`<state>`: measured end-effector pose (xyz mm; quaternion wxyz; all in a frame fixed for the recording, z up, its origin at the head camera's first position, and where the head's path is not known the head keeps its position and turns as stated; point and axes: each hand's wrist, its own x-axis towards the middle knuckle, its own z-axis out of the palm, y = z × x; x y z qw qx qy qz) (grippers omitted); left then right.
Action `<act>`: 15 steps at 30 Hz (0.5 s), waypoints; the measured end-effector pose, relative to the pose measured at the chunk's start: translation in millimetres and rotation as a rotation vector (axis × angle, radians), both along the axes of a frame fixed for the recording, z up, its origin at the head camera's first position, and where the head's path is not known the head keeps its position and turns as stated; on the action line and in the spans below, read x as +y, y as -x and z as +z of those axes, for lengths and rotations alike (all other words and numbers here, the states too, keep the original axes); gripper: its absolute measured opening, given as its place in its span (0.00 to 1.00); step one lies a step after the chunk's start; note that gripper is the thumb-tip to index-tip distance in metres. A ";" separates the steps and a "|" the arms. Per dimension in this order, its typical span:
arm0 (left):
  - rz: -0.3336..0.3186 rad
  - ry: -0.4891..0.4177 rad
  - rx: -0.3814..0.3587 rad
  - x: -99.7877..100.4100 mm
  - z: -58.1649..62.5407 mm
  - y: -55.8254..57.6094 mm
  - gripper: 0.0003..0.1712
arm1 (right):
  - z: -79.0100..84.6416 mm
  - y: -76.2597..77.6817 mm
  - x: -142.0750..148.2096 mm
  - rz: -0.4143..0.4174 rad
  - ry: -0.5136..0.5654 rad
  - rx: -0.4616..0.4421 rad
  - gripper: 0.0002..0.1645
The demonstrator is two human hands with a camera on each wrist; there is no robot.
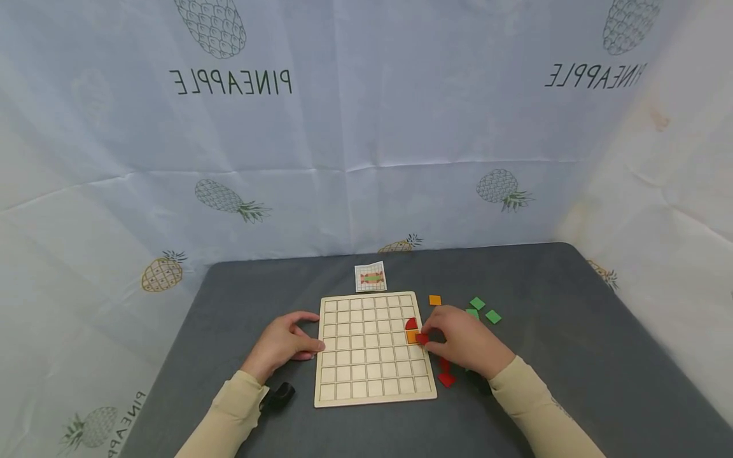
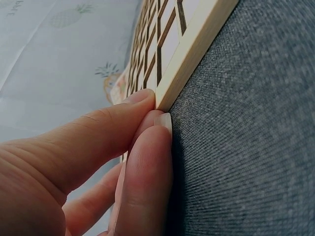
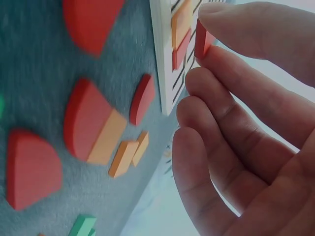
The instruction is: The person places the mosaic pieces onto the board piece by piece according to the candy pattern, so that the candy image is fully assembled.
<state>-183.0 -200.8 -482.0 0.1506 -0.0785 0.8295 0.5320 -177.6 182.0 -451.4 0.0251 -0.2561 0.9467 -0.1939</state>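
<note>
A pale wooden grid board [image 1: 366, 375] lies flat on the table. My left hand [image 1: 284, 343] holds its left edge, the thumb at the upper rim and a fingertip against the side in the left wrist view. Near the board's right edge sit a red rounded piece [image 1: 411, 324] and an orange square tile [image 1: 411, 336] in neighbouring cells. My right hand [image 1: 466, 340] pinches a small red piece [image 3: 202, 40] between thumb and index finger, just over the board's right side. The held piece's full outline is partly hidden by the fingertips.
Beyond the board lies a pattern card [image 1: 371, 277]. Loose red rounded pieces [image 3: 34, 167], an orange tile [image 1: 435, 299] and several green tiles [image 1: 478, 303] are scattered right of the board. A black object [image 1: 280, 395] is beside the left sleeve.
</note>
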 end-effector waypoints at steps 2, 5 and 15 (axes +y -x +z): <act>0.001 0.004 -0.002 0.4 0.4 0.2 0.42 | -0.5 -4.0 -2.0 0.009 0.001 -0.005 0.12; 0.003 0.013 0.000 1.0 1.3 0.3 0.43 | -2.5 -8.3 -2.7 0.011 0.009 -0.015 0.12; 0.011 0.009 -0.013 2.6 0.5 2.0 0.42 | -9.4 -11.4 -7.2 0.010 -0.013 -0.002 0.11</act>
